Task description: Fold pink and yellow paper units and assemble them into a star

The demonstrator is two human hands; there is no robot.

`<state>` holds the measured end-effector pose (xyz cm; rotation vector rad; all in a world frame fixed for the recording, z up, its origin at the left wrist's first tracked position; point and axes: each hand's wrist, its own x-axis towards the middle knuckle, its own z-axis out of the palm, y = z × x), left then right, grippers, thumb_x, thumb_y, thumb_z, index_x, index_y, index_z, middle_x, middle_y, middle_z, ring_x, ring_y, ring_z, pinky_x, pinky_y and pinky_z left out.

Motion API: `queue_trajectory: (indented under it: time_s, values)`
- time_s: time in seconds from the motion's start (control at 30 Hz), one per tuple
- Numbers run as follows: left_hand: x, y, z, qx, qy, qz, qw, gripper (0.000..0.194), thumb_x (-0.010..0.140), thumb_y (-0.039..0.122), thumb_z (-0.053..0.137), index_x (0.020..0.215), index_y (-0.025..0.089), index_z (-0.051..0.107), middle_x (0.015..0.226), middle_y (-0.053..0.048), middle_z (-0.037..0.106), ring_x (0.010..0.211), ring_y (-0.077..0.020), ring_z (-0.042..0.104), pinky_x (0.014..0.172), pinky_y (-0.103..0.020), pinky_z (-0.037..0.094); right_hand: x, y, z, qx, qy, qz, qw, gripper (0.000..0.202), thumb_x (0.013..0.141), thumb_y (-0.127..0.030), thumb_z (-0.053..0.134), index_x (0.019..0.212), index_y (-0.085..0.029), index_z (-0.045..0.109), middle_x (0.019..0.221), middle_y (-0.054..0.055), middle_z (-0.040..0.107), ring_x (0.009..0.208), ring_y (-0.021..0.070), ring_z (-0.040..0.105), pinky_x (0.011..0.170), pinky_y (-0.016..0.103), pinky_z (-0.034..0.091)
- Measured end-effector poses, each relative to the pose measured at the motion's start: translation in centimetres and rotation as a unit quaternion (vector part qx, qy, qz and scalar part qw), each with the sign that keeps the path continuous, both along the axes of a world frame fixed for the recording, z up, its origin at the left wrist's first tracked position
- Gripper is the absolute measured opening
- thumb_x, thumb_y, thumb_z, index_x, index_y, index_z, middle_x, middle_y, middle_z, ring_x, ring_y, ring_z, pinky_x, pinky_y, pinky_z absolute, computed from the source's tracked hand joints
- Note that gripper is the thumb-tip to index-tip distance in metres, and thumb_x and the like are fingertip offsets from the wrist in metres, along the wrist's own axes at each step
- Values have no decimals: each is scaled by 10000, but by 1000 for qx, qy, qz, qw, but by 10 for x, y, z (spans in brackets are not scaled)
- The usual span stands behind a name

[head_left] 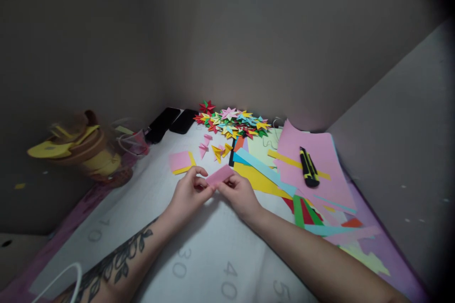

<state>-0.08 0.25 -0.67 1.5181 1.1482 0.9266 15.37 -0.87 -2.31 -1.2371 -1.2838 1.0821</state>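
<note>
**Both hands pinch a pink paper piece over the table**

I have my left hand (190, 189) and right hand (241, 194) together at the middle of the table (87, 201), with a pink paper piece (219, 176) between them. The left grip is closed on its left end, thumb low at the edge; the right grip is closed on its right end. The paper is tilted, its right end angled toward the far side.

Just left of and beyond my left hand, pink and yellow squares (181, 161) lie stacked on a white sheet (149, 175) with printed numbers. Small pink folded pieces (204, 150) and yellow folded pieces (221, 152) sit beyond the paper I hold. Farther back, colorful paper stars (231, 123) are heaped near the wall (227, 38), with two black phones (174, 120) to their left.

On the right, a black and yellow cutter (308, 168) lies across a yellow strip (277, 156) on large pink sheets (322, 147). A large yellow sheet (258, 179) and a light blue strip (265, 170) lie between those and my right hand, with green strips (298, 211) and red scraps (308, 213) nearer. At the left edge, where my view is dim and blurred, stands what looks like a brown pot (94, 147) holding yellow things.
</note>
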Motion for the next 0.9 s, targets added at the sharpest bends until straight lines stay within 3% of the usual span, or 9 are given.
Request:
queue_trajectory:
  time_s: [0.13,0.33,0.4,0.57,0.67,0.8,0.9]
  values:
    - [0,0,5,-4,0,5,1000,255,730,241,623,854,209,402,571,86,538,503,-72,477,512,-171,349,10,8,-3,18,54,-22,998,223,728,-343,665,608,-175,579,693,-11,531,660,126,471,631,244,383]
    - [-9,6,-2,34,67,24,997,226,736,233,600,884,217,429,621,64,578,553,-106,543,530,-196,381,32,24,-8,-29,138,-104,985,211,716,-375,664,689,-185,576,560,-60,428,484,89,337,470,227,270]
    - [-13,7,-4,69,115,36,990,208,752,252,588,909,219,455,683,37,614,626,-132,589,578,-221,414,33,23,-7,0,123,-118,985,200,741,-375,640,727,-194,556,600,-50,457,513,98,380,488,226,309]
    - [-19,7,-6,143,214,34,966,197,773,268,569,955,226,509,868,-28,677,793,-185,646,672,-275,460,26,13,0,102,22,-41,994,175,786,-342,592,906,-221,553,907,25,540,781,147,521,661,252,440]
    - [-19,7,-7,173,233,32,956,185,784,261,558,963,226,522,917,-36,683,814,-190,653,693,-286,469,24,8,3,127,-30,2,991,141,815,-351,577,853,-216,593,999,58,527,894,173,534,651,255,447]
    - [-19,8,-5,205,271,34,940,199,789,223,547,989,214,546,900,-42,695,813,-205,651,732,-328,473,28,7,3,126,-41,59,989,321,883,-435,485,771,-199,673,905,73,610,901,197,570,728,307,458]
    - [-22,7,-1,234,268,14,934,328,767,242,597,1086,205,534,1031,-75,673,948,-229,621,827,-366,463,29,8,3,79,-19,52,995,435,905,-461,423,704,-190,697,773,62,661,789,188,603,724,317,459]
